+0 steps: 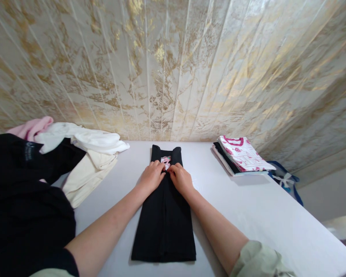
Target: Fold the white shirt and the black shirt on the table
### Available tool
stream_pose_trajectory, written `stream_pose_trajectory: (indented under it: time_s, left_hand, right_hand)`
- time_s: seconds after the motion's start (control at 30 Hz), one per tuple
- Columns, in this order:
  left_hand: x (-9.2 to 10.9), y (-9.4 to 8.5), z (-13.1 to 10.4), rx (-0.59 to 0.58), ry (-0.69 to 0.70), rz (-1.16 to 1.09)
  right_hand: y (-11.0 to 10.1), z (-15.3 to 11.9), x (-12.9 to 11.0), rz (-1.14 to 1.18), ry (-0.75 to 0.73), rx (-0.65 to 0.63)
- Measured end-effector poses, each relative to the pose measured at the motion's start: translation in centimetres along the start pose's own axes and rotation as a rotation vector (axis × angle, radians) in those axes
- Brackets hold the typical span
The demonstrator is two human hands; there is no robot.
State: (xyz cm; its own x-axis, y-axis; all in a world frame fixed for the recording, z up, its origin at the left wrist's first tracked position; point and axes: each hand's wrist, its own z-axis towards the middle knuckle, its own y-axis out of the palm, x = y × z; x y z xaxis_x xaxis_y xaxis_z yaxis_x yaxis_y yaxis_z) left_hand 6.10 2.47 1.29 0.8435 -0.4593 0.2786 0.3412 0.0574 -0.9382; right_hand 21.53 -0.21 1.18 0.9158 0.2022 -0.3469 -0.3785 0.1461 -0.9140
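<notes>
A black shirt (pixel 165 227) lies on the white table, folded lengthwise into a long strip with its neck end away from me. Its two side folds meet near the middle, and a pink and white print shows in the gap near the neck. My left hand (pixel 153 176) is on the left fold just below the print, fingers bent and closed on the cloth. Opposite it, my right hand (pixel 181 179) pinches the edge of the right fold. The fingertips of both hands nearly touch; the cloth under them is partly hidden.
Loose black clothes (pixel 25 215), a white garment (pixel 89 139), a cream garment (pixel 88 179) and a pink one (pixel 33 127) are heaped at left. A stack of folded clothes (pixel 245 156) sits back right, beside a blue-edged bag (pixel 288 181). A patterned curtain (pixel 161 77) hangs behind the table (pixel 242 215).
</notes>
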Motion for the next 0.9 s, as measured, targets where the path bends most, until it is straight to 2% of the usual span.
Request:
stream_pose_trajectory:
  time_s: [0.13,0.33,0.53,0.7,0.9]
  left_hand:
    - [0.5,0.0,-0.2,-0.006,-0.037,0.053]
    - [1.4,0.5,-0.5,0.059,-0.092,0.11]
    - [0.5,-0.5,-1.1,0.002,0.008,0.074]
    - [0.1,-1.0,-4.4,-0.018,0.12,0.056]
    - [1.2,0.8,-8.2,-0.061,0.094,0.102]
  right_hand:
    - [0.5,-0.1,0.0,-0.06,-0.002,0.026]
    - [1.0,-0.2,-0.3,-0.133,-0.018,0.041]
    - [0.3,-0.8,-0.9,-0.188,-0.041,0.05]
    - [0.0,-3.0,-0.9,-0.204,-0.047,0.033]
    - [1.2,-5.2,-0.5,-0.181,-0.018,-0.037]
